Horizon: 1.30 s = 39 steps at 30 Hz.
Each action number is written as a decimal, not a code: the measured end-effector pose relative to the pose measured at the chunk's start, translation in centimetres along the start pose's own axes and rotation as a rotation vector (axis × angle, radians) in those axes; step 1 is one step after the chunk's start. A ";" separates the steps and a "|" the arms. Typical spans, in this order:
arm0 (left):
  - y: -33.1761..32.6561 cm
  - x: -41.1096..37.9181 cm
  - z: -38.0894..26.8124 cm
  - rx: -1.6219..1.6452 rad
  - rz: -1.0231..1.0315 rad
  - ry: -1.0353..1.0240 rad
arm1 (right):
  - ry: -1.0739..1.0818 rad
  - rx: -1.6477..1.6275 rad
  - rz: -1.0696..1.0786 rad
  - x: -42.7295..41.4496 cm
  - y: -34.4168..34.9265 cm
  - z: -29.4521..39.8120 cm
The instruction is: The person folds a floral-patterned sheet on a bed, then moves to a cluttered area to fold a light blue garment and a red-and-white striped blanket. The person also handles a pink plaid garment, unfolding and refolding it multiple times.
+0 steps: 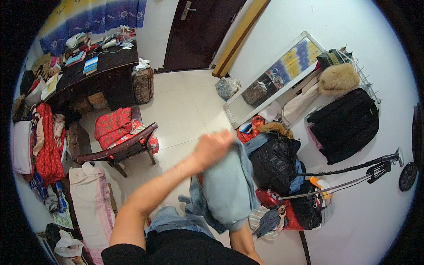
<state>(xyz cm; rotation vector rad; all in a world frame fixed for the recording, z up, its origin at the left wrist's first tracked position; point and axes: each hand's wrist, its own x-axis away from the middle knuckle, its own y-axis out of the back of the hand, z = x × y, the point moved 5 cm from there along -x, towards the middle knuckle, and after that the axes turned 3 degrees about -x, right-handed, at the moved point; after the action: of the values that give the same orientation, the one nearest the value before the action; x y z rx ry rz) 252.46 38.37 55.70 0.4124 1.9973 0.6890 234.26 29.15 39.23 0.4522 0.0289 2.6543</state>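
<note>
My left hand (215, 147) is raised in front of me, its fingers closed on the upper edge of a light blue denim garment (227, 188). Some motion blur softens the hand and the cloth. The garment hangs bunched, with a darker denim part drooping on its left side. From below, my right forearm (243, 240) runs up into the cloth; the right hand itself is hidden by it, so its grip does not show.
A wooden chair (150, 131) bearing folded red fabric stands ahead left, before a cluttered dark desk (109, 56). To the right are a leaning mirror (275, 79), a black jacket (273, 162) with a fur-trimmed hood, and a red-based appliance (268, 198) with a pole and hose.
</note>
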 end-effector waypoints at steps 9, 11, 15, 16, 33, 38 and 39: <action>10.8 -3.4 15.7 0.056 -0.227 0.554 | -0.268 0.469 -0.118 17.5 29.4 -0.1; 9.2 -5.4 12.5 0.507 -0.071 0.528 | -0.480 1.577 -0.712 21.9 36.5 1.6; 5.5 -7.9 1.1 0.582 0.389 0.255 | 0.346 1.259 -0.908 17.9 26.6 14.4; 4.7 -8.4 -1.6 0.560 0.483 0.100 | 0.482 1.387 -0.834 14.8 20.0 18.5; -0.2 11.5 6.5 0.127 0.041 0.614 | 0.491 -0.701 -0.347 0.2 3.2 20.8; -3.2 14.9 8.8 0.668 0.185 0.925 | 0.435 -0.786 -0.200 0.5 4.8 20.7; -4.4 15.4 9.0 0.845 0.205 1.042 | 0.391 -0.784 -0.247 0.5 4.6 20.3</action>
<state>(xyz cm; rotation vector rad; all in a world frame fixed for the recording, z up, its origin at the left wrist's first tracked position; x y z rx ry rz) 252.64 45.97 38.99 0.8786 3.2583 0.0904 238.34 24.12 59.08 -0.3066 -0.7497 2.2310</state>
